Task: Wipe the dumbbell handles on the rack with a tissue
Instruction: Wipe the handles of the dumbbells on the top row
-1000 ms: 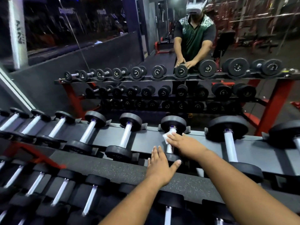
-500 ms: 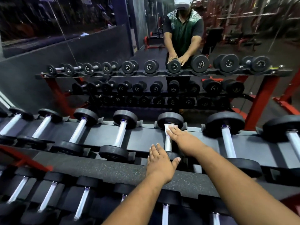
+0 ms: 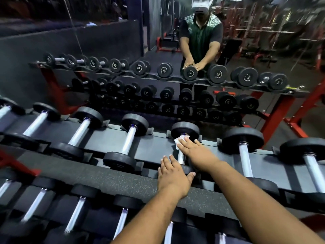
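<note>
Tissue (image 3: 181, 140) on dumbbell handle (image 3: 181, 156) | right hand (image 3: 193, 150) grip wraps both | left hand (image 3: 173, 176) flat, fingers spread

Rack (image 3: 154, 145) was a tiered steel frame w/ dark grey sloped shelves and red legs, standing in front of a mirror. Top shelf carried a row of dumbbells laid front-to-back in cradles, chrome handles up the slope, black round heads at each end; one sat approx. centre (image 3: 182, 136), another just left (image 3: 129, 140), a bigger one right (image 3: 243, 147). Lower shelf (image 3: 112, 184), rubber-faced edge, held more dumbbells (image 3: 79, 206) side by side.
</note>
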`<state>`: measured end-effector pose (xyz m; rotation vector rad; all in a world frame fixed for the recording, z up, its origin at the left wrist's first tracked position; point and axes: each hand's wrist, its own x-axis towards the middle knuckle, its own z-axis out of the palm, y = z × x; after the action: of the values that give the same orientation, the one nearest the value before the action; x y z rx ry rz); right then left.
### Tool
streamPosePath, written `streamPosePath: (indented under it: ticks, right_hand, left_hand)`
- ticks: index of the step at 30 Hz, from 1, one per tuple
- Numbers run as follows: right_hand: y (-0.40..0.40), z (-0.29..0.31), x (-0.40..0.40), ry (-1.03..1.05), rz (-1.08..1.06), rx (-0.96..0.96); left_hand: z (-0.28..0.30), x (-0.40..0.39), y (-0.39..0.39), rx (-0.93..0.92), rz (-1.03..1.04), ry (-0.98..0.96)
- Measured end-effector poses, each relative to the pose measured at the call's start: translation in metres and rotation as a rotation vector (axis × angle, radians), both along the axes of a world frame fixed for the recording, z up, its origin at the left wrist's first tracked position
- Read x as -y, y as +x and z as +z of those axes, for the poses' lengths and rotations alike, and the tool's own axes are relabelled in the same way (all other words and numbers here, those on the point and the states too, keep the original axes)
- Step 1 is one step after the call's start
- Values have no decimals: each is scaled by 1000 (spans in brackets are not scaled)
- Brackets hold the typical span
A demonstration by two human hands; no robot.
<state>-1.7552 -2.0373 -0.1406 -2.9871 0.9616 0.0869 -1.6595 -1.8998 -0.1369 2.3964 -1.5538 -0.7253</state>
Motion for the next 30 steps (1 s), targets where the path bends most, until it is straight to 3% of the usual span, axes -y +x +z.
streamPosePath:
  ticks: [3, 6, 10, 13, 17, 20, 23, 27, 30]
  right_hand:
    - [-14, -6, -4, 113, 119, 62]
    - [-32, -7, -8, 62, 232, 2]
    - [-20, 0, 7, -52, 123, -28]
    - [-13, -6, 14, 5, 37, 25]
    - [-31, -16, -2, 245, 142, 80]
    - [-35, -16, -2, 245, 174, 48]
    - [-16, -21, 12, 338, 25, 190]
    - [-4, -29, 2, 721, -275, 598]
    - [-15, -44, -19, 947, -339, 709]
  left_hand:
    - [2, 3, -4, 45, 13, 52]
    - [6, 6, -7, 64, 33, 84]
    - [11, 5, -10, 49, 62, 99]
    - [11, 5, -7, 27, 74, 116]
    - [8, 3, -6, 45, 70, 109]
    - [9, 4, -7, 54, 72, 112]
    - [11, 2, -9, 56, 74, 118]
    - [8, 3, -7, 60, 69, 120]
    - [6, 5, -3, 55, 62, 123]
